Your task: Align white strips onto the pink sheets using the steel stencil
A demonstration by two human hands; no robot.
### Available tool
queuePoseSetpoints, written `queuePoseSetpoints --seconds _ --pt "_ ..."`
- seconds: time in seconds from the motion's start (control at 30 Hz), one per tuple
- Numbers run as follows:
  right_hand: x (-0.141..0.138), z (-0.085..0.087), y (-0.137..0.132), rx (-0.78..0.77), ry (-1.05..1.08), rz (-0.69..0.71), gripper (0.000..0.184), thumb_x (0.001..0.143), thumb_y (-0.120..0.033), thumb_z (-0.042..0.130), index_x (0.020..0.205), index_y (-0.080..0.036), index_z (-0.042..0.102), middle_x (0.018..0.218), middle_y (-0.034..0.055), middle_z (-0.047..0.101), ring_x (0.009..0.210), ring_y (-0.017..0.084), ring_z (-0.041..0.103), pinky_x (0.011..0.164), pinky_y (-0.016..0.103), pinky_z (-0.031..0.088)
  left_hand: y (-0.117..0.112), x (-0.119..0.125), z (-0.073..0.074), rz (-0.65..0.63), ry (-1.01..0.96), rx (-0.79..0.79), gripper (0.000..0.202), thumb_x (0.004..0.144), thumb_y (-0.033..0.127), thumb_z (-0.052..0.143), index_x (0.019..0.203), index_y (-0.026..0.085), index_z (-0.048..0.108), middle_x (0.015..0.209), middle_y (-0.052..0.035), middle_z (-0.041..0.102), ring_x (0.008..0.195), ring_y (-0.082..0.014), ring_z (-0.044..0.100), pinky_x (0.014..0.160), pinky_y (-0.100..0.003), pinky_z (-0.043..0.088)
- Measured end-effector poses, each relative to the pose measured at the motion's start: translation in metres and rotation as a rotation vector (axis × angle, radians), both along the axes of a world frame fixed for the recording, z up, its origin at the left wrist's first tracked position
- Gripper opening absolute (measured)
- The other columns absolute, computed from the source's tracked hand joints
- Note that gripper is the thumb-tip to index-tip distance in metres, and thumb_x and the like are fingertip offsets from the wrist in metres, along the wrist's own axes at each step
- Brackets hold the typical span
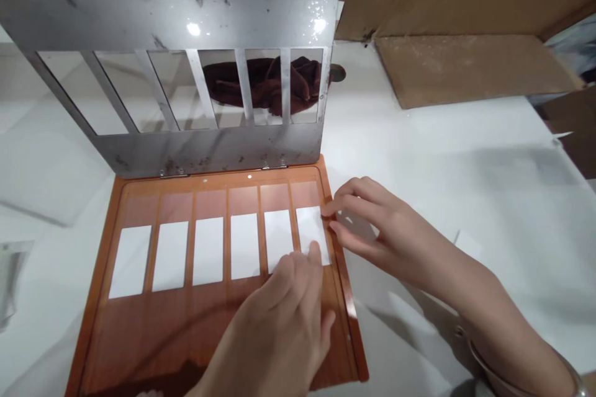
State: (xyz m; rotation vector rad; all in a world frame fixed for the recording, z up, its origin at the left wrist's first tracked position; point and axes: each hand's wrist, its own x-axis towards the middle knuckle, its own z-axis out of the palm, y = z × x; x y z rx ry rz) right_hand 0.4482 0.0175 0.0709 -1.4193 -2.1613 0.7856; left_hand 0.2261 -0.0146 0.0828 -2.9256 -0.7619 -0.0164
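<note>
An orange-brown board [162, 329] lies in front of me with a row of several white rectangular cards [208, 251] in its shallow columns. My left hand [279, 322] reaches over the board's lower right, one fingertip resting on the rightmost card [307, 226]; its thumb stands apart. At that card's upper right edge is my right hand [377, 223], thumb and fingertips close together but with a gap between them. A metal frame plate [218, 149] with several slots is hinged to the board's far edge and stands raised. My left hand partly covers the two rightmost cards.
Behind the plate's slots lies a dark maroon cloth [279, 84]. A cardboard box [465, 68] stands at the back right with a flap on the white table [419, 149]. A small white piece [468, 243] lies beyond my right forearm. Something clear and flat [12, 279] is at far left.
</note>
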Motion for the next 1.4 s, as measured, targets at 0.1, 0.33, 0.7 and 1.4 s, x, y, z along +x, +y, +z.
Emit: queuePoseSetpoints --seconds 0.1,0.33,0.7,1.4 --pt "0.0013 0.0001 -0.0035 0.002 -0.008 0.036 0.011 0.100 -0.010 0.059 0.103 -0.019 0.065 0.100 0.0074 0.067 0.091 0.020 0.061 0.078 0.034 0.054 0.0010 -0.0002 0.0022 -0.025 -0.005 -0.017 0.044 0.110 0.029 0.039 0.120 0.020 0.081 0.121 -0.0052 0.080 0.102 -0.0232 0.064 0.099 -0.038 0.035" --pt "-0.0021 -0.0028 -0.0056 0.025 -0.078 0.015 0.013 0.098 -0.009 0.062 0.108 -0.013 0.069 0.096 0.0085 0.066 0.085 0.022 0.060 0.073 0.037 0.052 -0.0014 0.0024 -0.0027 -0.021 -0.064 -0.026 0.041 0.108 0.029 0.045 0.106 0.018 0.085 0.122 -0.0092 0.080 0.104 -0.0263 0.062 0.102 -0.039 0.034" --pt "-0.0051 -0.0032 -0.0073 0.004 -0.068 -0.008 0.009 0.099 -0.009 0.063 0.104 -0.014 0.069 0.094 0.0074 0.065 0.083 0.021 0.059 0.072 0.036 0.052 -0.0001 0.0042 -0.0004 0.003 -0.093 -0.019 0.045 0.108 0.025 0.039 0.119 0.011 0.081 0.119 -0.0108 0.080 0.099 -0.0259 0.062 0.100 -0.038 0.036" --pt "0.0004 -0.0047 -0.0051 -0.296 0.072 0.047 0.012 0.099 -0.024 0.071 0.097 -0.025 0.059 0.096 -0.0013 0.064 0.087 0.018 0.056 0.085 0.037 0.042 0.0077 -0.0008 0.0025 0.132 -0.089 -0.007 0.036 0.095 0.037 0.062 0.114 0.014 0.081 0.108 -0.0106 0.077 0.104 -0.0283 0.054 0.101 -0.040 0.036"
